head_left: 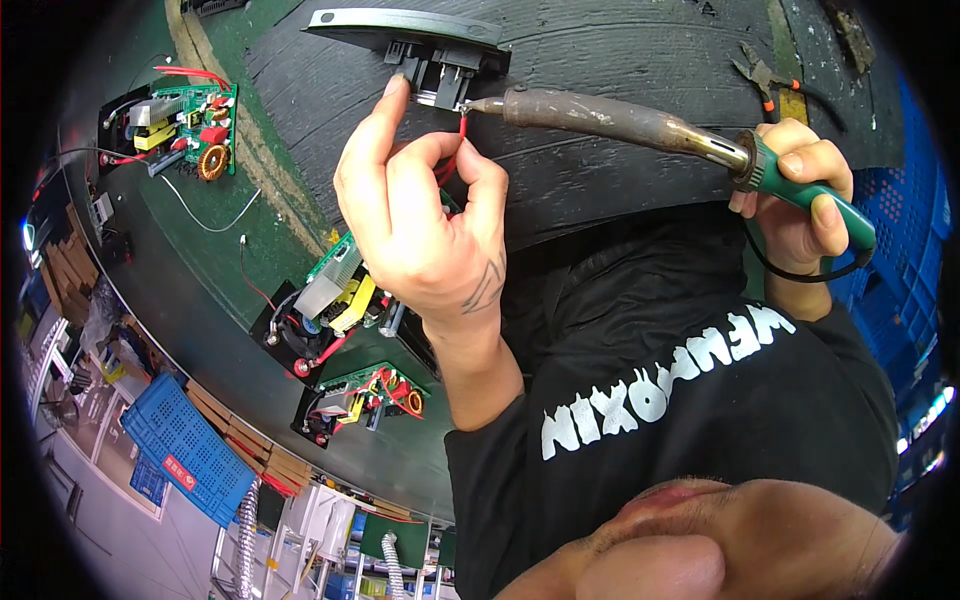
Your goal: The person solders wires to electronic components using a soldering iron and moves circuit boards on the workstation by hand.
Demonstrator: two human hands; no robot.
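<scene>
My right hand (805, 190) is closed around the green handle of a soldering iron (600, 115). The iron's long worn barrel points left, and its tip meets a metal terminal at the back of a black panel (405, 28) with socket-like parts. At that terminal ends a red wire (463, 127). Between thumb and a bent finger, my left hand (425, 205) pinches this wire, while its index finger presses against the panel's black fitting (430, 78). The wire's other end is hidden behind my left hand.
Under the panel lies a black mat (640, 60), with cutting pliers (765, 80) at its far right. Along the left are a circuit board (215, 125), another board (345, 290) and a nearer board (375, 395), with loose wires. Blue crates (185, 445) stand beyond the bench edge.
</scene>
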